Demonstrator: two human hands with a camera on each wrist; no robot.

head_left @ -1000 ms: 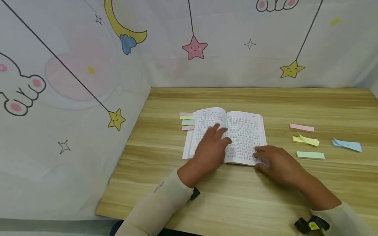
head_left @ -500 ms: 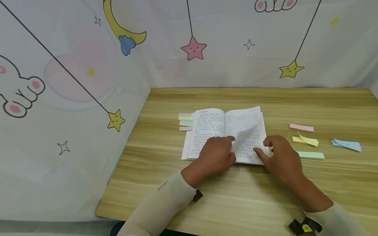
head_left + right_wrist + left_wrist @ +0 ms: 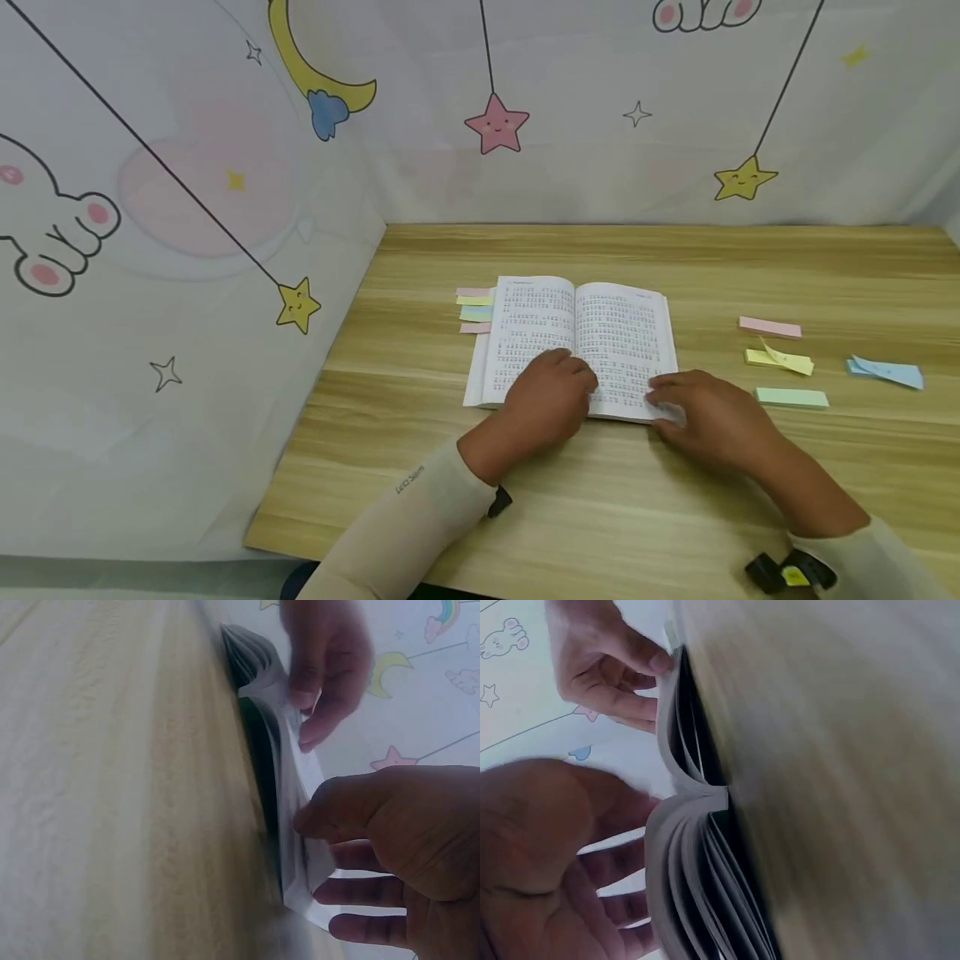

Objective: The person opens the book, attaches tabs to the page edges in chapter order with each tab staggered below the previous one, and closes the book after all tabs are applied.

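Observation:
An open book with printed pages lies on the wooden table, colored index tabs sticking out past its left edge. My left hand rests across the lower middle of the spread, near the gutter. Its fingers extend onto the paper in the left wrist view, where the fanned page edges show. At the lower right corner, my right hand pinches a page between thumb and fingers; that corner is bent up a little. The right wrist view shows the thumb at the page edge.
Right of the book lie a pink sticky-tab pad, a yellow pad with a lifted strip, a green pad and a blue pad. A white curtain with cartoon prints hangs behind the table.
A page lifted half a second ago has gone over to the left and the spread lies flat. My right hand has come back to the lower right corner, its fingers closing on a page.

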